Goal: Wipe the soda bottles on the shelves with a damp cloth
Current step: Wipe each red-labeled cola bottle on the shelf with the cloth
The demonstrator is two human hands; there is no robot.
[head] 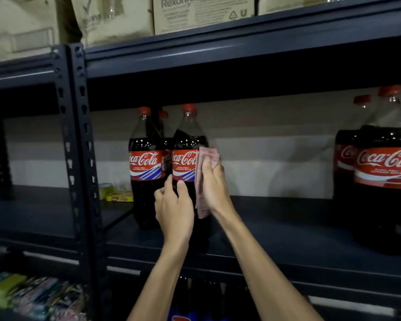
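the upright cola bottle [187,144] stands between both hands: the left hand [174,205] curls round its lower body while the right hand [214,184] presses the pink cloth [204,181] flat-fingered against its right side.

White "Coca-Cola" script is running across the red labels of the left bottle [146,163], the middle bottle [183,162], where its end is being covered, and the large right bottle [384,167]. "Rexona" is showing on the cardboard box [195,15] above; the smaller print on labels and box is blurring past reading
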